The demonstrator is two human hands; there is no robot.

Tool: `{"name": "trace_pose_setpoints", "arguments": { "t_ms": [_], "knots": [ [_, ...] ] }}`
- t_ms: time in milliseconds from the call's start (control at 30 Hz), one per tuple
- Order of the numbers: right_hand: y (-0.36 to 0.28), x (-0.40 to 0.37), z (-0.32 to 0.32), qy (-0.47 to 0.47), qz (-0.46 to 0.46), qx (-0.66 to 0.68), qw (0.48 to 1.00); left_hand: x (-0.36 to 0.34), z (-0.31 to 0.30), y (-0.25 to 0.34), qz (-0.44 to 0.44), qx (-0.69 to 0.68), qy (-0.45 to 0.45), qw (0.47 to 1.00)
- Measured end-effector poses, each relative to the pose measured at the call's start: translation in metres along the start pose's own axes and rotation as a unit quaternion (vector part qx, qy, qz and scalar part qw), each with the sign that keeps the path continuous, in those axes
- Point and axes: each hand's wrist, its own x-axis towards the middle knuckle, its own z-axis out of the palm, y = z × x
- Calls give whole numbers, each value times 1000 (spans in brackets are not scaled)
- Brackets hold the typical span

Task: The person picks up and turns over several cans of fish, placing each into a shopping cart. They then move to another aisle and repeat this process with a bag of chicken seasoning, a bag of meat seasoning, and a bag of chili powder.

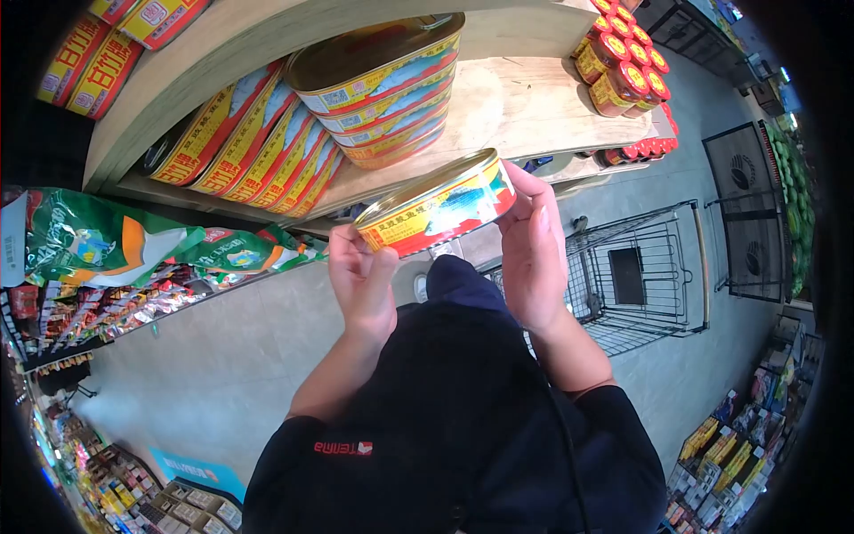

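An oval fish tin [440,209] with a yellow, red and blue label is held up between my two hands, tilted so its right end is higher. My left hand [363,276] pinches the left end, thumb on the label side. Around the right end are the fingers of my right hand [535,240]; the fingers behind the tin are hidden. Just beyond it on the wooden shelf [516,98] stands a stack of matching tins [382,98]. More such tins [245,147] lean in a row to the left of that stack.
Red-lidded jars [620,67] are grouped at the shelf's right end. A wire shopping cart [623,276] stands on the floor to my right. Green snack bags [169,240] hang at the left. Crates of green produce [787,205] are at the far right.
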Motion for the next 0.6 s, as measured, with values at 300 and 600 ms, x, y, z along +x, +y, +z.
{"name": "trace_pose_setpoints", "arguments": {
  "t_ms": [300, 600],
  "knots": [
    [-9, 13, -5, 35, -171, -261, 950, 13, 28, 25, 154, 94, -24, 983],
    [-17, 61, 35, 24, -235, -96, 967, 67, 45, 59, 353, 240, 15, 904]
  ]
}}
